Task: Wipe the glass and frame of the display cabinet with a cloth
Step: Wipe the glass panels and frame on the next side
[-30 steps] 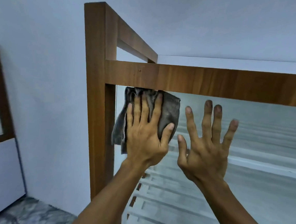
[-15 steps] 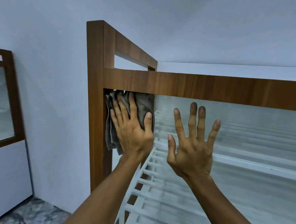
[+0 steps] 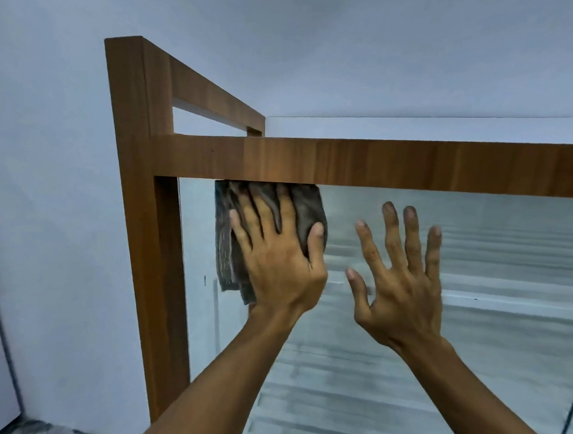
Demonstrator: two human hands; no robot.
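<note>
Pressing dark grey cloth point(image 3: 307, 208) to glass pane point(image 3: 475, 260): L hand point(image 3: 276, 259), fingers spread flat, cloth under palm, wooden top rail point(image 3: 381, 162) just above fingertips. R hand point(image 3: 404, 289) beside, splayed wide, empty. Risks: R palm likely smears the pane; loose cloth tail below the wrist may slip.

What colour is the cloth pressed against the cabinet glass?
Dark grey-brown; the cloth shows best in the head view, under the left hand.

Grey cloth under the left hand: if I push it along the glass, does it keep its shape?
Probably floppy: the cloth shows folds, and its lower edge hangs loose beside the left hand. It would likely bunch or trail when pushed, since only flat fingers pin it to the glass. Seemingly light; it may slip down if pressure eases.
</note>
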